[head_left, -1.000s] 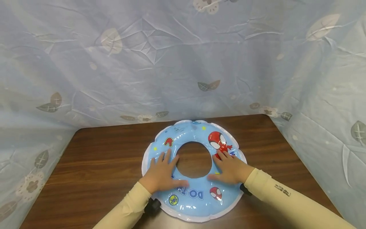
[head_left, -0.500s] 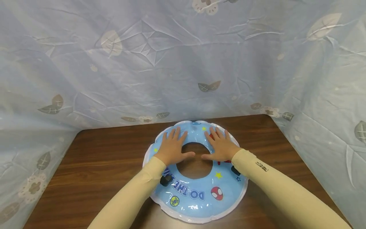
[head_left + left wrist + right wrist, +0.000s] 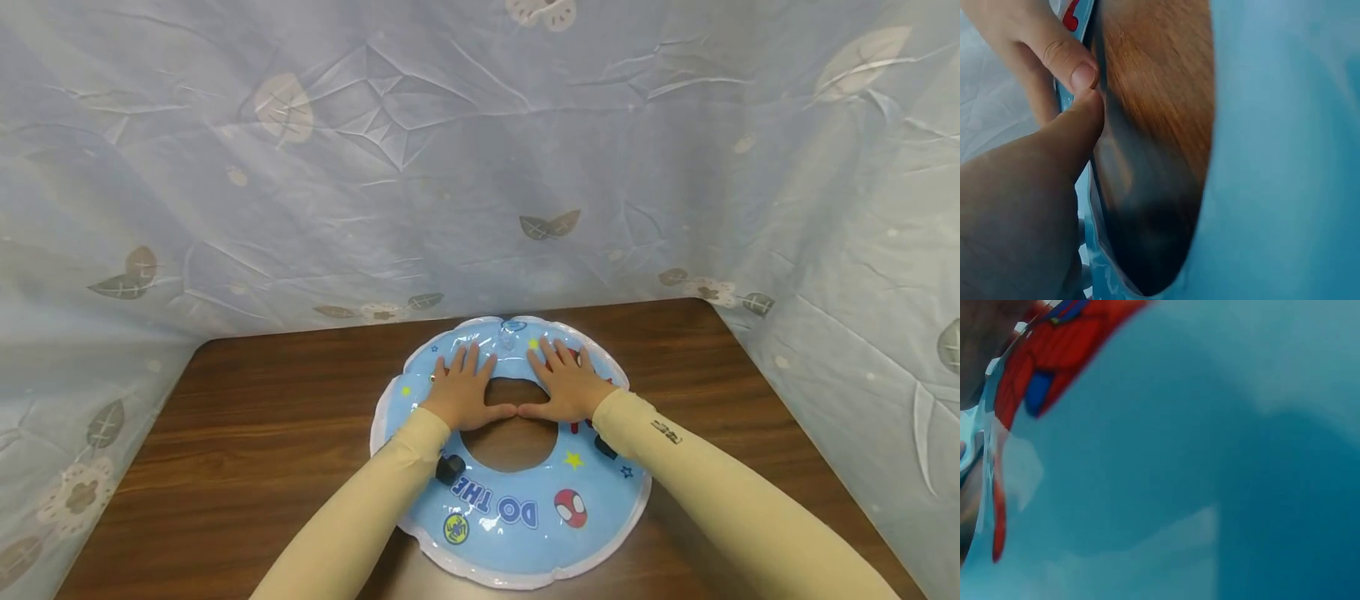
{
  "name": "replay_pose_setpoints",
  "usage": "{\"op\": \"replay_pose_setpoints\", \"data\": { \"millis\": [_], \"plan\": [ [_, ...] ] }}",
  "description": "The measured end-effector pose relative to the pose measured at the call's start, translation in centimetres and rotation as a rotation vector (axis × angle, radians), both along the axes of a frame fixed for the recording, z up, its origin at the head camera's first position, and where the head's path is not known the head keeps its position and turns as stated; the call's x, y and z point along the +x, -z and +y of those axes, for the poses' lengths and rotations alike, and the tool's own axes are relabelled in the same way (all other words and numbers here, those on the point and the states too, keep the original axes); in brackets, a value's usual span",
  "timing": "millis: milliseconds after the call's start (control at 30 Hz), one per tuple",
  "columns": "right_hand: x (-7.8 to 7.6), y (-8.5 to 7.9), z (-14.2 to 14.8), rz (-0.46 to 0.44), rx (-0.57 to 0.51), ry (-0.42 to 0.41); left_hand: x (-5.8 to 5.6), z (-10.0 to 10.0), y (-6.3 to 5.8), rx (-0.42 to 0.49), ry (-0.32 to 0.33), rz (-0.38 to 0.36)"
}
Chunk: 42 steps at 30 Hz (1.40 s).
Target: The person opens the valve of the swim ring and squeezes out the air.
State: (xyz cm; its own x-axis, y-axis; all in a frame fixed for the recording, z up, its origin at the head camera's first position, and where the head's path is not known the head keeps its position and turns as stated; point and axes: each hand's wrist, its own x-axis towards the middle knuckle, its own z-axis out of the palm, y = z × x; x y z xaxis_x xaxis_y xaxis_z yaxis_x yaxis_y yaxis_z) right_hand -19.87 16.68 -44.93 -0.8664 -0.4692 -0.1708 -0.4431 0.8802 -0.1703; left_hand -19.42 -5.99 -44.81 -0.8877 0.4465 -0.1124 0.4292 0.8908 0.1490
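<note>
A light blue inflatable swim ring (image 3: 517, 542) with white edging and red cartoon figures lies flat on the table. My left hand (image 3: 461, 396) rests on its far left part, fingers straight and spread. On the far right part lies my right hand (image 3: 566, 387), its fingers also spread, over a red printed figure. Both thumbs reach over the centre hole, and their tips meet there; the left wrist view shows the left thumb (image 3: 1079, 125) against the other thumb (image 3: 1069, 62). In the right wrist view the ring's blue surface (image 3: 1147, 475) fills most of the picture.
The dark wood-grain table (image 3: 285, 417) has rounded back corners. A pale blue curtain (image 3: 465, 167) with leaf and flower prints hangs behind it and along both sides. Black wrist cameras, one of them the left camera (image 3: 450, 469), sit under the sleeves, close over the ring.
Both hands have slid from the ring's near sides to its far part and drawn together until the thumbs meet. The ring stays in nearly the same place.
</note>
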Motion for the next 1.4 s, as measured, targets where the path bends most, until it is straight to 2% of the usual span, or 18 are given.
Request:
{"op": "replay_pose_setpoints", "data": {
  "millis": [200, 533, 667, 867, 1033, 1100, 1233, 1400],
  "plan": [
    [-0.3, 0.3, 0.1, -0.044, 0.023, -0.001, 0.0, -0.1, 0.0, -0.006, -0.001, -0.043],
    [-0.4, -0.8, -0.3, -0.103, 0.055, 0.006, -0.3, -0.1, 0.7, 0.001, -0.008, -0.076],
    [-0.4, -1.0, -0.2, -0.129, 0.048, 0.013, -0.3, -0.2, 0.4, 0.026, -0.012, -0.071],
    [0.5, -0.8, 0.7, -0.070, 0.003, 0.007, 0.3, -0.8, -0.4, 0.076, 0.004, -0.020],
    [2.4, -1.2, 1.9, -0.042, -0.063, 0.011, 1.9, -2.3, -1.1, 0.136, 0.014, 0.001],
    [3.5, -1.5, 2.3, -0.030, -0.089, 0.007, 3.0, -3.2, -1.4, 0.170, 0.016, 0.005],
    [6.1, -1.9, 3.0, -0.001, -0.122, -0.014, 5.6, -4.9, -1.7, 0.181, 0.030, 0.033],
    [9.1, -1.8, 3.5, -0.010, -0.121, -0.024, 8.5, -6.2, -1.3, 0.170, 0.049, 0.016]
  ]
}}
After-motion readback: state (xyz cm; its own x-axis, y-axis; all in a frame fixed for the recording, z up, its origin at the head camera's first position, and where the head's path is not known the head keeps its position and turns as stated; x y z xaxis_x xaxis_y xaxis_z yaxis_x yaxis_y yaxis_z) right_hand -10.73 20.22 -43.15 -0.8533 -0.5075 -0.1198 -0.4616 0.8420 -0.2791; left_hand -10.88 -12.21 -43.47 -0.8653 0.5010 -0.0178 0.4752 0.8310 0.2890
